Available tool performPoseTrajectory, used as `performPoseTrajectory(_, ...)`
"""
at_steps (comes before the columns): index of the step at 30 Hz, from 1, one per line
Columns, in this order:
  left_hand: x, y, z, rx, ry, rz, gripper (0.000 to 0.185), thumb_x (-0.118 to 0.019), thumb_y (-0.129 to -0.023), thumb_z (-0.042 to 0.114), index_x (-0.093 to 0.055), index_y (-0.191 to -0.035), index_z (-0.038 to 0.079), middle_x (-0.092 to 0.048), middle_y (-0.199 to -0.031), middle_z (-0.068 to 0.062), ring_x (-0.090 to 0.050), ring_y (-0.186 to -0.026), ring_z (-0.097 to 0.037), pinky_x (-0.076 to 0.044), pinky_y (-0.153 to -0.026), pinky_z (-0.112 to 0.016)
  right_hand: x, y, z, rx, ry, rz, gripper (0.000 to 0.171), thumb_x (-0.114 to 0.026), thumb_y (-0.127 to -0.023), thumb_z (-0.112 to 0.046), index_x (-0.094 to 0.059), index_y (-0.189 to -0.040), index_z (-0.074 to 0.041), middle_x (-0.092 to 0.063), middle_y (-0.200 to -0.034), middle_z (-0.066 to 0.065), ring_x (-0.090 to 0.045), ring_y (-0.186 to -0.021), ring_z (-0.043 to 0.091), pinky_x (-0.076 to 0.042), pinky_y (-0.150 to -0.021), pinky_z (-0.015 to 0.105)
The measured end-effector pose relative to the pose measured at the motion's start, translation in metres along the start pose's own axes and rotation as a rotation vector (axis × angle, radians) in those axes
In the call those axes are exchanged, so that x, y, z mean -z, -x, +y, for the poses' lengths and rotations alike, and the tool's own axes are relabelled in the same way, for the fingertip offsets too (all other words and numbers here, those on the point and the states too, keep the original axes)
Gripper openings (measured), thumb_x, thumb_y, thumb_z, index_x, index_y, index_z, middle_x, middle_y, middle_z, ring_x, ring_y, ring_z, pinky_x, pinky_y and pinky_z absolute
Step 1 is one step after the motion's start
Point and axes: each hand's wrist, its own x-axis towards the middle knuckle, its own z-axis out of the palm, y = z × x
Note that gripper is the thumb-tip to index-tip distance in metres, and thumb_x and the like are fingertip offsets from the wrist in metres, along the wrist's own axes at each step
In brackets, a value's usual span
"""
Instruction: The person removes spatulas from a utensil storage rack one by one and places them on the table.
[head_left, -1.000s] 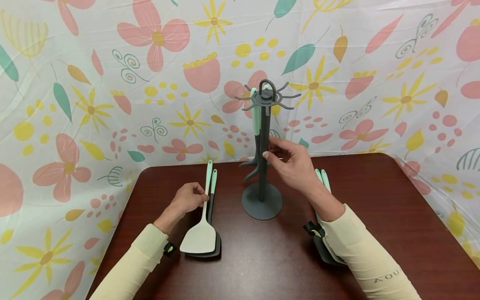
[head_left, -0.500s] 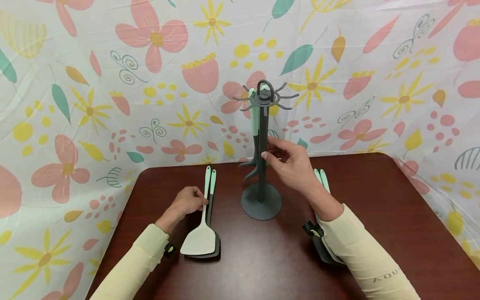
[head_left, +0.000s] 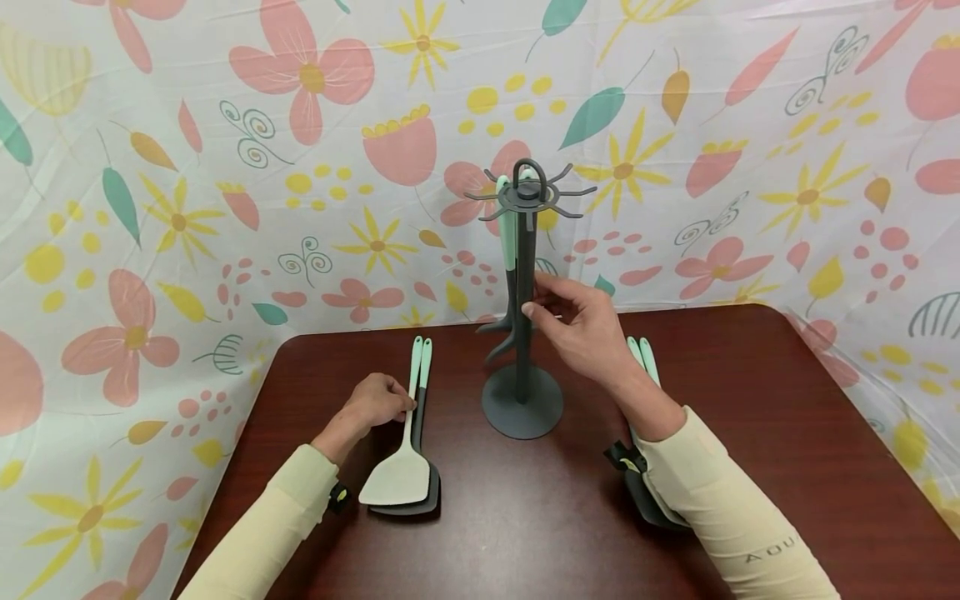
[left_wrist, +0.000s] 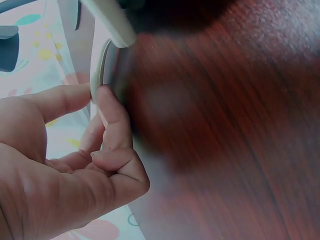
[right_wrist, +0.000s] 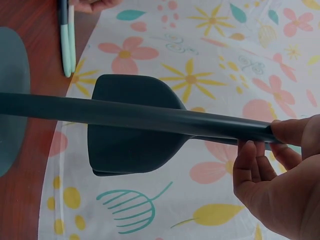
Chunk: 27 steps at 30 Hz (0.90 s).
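Nothing has moved: right hand (head_left: 581, 329) pinches rack pole (head_left: 525, 317); left hand (head_left: 378, 404) seemingly grips spatula handle (head_left: 411, 392).

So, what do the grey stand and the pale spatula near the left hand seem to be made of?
The stand: probably plastic or coated metal, an even matte dark grey with no shine. The pale spatula: likely silicone, with a soft, smooth, matte blade and a mint handle. The pictures cannot confirm either.
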Motion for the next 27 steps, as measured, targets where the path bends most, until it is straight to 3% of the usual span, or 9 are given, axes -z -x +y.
performPoseTrajectory(8,-0.0002,0.0,-0.0013,-0.001,-0.043,0.011,0.012,-0.079,-0.095,0.016,-0.077,-0.089,0.005,-0.074,-0.101,-0.01,-0.074,-0.077,-0.019,-0.059,-0.088,-0.047,-0.0005,0.0002,-0.0002,-0.018,-0.013,0.003,0.038,-0.072,-0.101,-0.004,-0.072,-0.138,-0.01,-0.076,-0.107,0.012,-0.073,-0.094,0.019,-0.06,-0.08,0.025)
performPoseTrajectory(27,0.0045,0.0055,0.0006,0.007,-0.069,-0.014,0.018,-0.078,-0.098,0.024,-0.074,-0.093,0.007,-0.072,-0.102,-0.009,-0.074,-0.08,-0.021,-0.058,-0.091,-0.05,0.0001,0.0009,-0.0007,-0.007,-0.001,0.001,0.038,-0.072,-0.101,-0.004,-0.072,-0.138,-0.012,-0.077,-0.106,0.008,-0.073,-0.094,0.019,-0.061,-0.08,0.03)
